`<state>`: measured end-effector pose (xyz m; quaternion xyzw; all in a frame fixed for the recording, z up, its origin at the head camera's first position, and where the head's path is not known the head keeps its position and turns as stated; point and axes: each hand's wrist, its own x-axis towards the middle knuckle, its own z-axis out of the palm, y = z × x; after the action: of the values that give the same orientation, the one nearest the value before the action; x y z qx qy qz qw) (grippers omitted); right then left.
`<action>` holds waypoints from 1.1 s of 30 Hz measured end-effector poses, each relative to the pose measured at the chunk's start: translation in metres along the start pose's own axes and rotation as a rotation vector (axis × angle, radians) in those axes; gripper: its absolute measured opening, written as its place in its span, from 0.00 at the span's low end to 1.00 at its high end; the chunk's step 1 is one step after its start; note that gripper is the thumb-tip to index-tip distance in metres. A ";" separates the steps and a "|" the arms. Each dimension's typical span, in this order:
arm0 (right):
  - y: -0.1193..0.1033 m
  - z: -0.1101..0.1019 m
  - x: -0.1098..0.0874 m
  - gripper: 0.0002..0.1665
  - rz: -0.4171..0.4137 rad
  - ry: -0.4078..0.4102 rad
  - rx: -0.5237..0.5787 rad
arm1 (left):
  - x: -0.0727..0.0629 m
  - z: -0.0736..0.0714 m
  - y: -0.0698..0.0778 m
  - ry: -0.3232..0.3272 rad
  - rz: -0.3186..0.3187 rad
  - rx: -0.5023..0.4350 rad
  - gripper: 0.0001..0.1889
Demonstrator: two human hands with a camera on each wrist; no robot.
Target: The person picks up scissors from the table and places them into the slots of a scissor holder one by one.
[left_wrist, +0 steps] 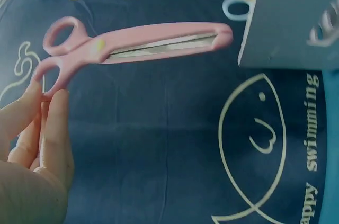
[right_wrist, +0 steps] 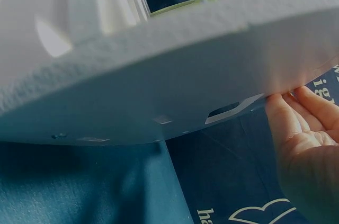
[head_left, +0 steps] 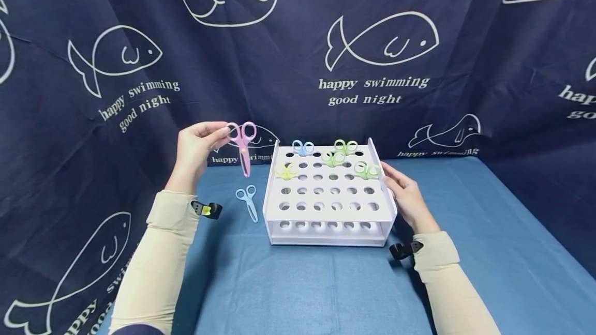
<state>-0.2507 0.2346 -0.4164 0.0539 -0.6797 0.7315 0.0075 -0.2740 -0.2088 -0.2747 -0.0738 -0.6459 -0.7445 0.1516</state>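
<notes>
My left hand (head_left: 194, 151) pinches one handle loop of the pink scissors (head_left: 243, 150) between thumb and fingers, blades pointing down, left of the white rack (head_left: 326, 214). In the left wrist view, the pink scissors (left_wrist: 153, 44) are closed. My right hand (head_left: 406, 195) touches the rack's right side panel with fairly straight fingers. The right wrist view shows the fingertips against the outer face of that panel (right_wrist: 175, 86). Blue scissors (head_left: 248, 201) lie on the table left of the rack, below the held pair.
Standing in the rack's holes are blue scissors (head_left: 303, 148), yellow scissors (head_left: 286, 171) and several green ones, among them one pair (head_left: 367, 170) near the right panel. A dark fish-print cloth (head_left: 261, 76) hangs behind the blue tablecloth (head_left: 298, 283).
</notes>
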 end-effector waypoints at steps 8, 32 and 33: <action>0.000 0.000 -0.002 0.36 0.005 -0.002 -0.006 | -0.001 0.030 -0.006 -0.026 0.008 -0.030 0.09; 0.001 0.000 0.001 0.36 0.017 0.013 0.010 | -0.018 0.101 -0.033 -0.040 -0.026 -0.130 0.07; 0.001 0.000 0.001 0.36 0.017 0.012 0.011 | -0.019 0.102 -0.034 -0.040 -0.028 -0.134 0.07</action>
<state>-0.2519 0.2346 -0.4172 0.0438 -0.6760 0.7356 0.0052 -0.2755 -0.1013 -0.2970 -0.0896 -0.5987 -0.7864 0.1227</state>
